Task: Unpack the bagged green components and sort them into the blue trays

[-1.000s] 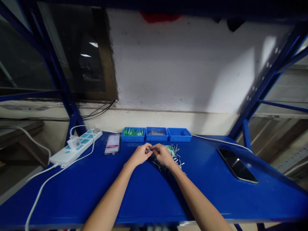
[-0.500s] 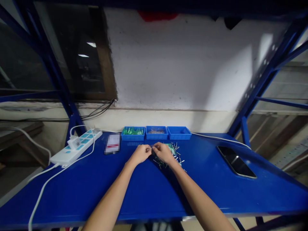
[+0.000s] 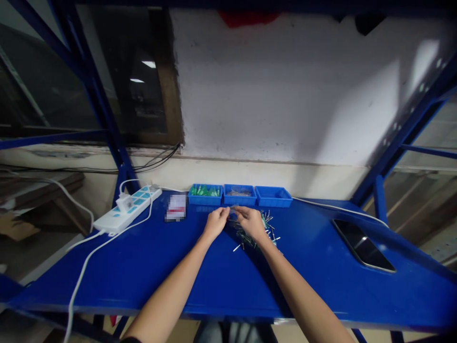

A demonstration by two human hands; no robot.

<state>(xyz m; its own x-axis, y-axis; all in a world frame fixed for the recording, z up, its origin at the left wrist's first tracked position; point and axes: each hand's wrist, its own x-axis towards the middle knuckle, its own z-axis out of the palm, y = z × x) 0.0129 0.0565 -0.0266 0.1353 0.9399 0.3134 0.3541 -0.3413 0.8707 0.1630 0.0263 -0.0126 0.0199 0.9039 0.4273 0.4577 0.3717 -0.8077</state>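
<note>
My left hand [image 3: 217, 223] and my right hand [image 3: 253, 224] are close together above the blue table, both with fingers pinched. Between the fingertips shows a thin, see-through piece [image 3: 233, 207], too small and blurred to name. Under and beside my right hand lies a loose pile of thin green sticks with silvery metal ends [image 3: 273, 237], partly hidden by that hand. Behind the hands stand a blue bin [image 3: 206, 201] with green pieces, a middle blue bin [image 3: 240, 201] with small pale pieces, and a right-hand blue bin [image 3: 274, 202] with nothing visible inside.
At the left lies a white power strip [image 3: 124, 209] with a plug in it and a cord running over the table's front edge. A blurred packet [image 3: 176, 206] rests left of the bins. A dark phone [image 3: 363, 245] lies at the right. Blue frame posts flank the table.
My head view has shifted, so the scene sits further right. My hands stay together, fingertips slightly further apart, with more of the clear piece showing. One stick now shows left of the pile.
</note>
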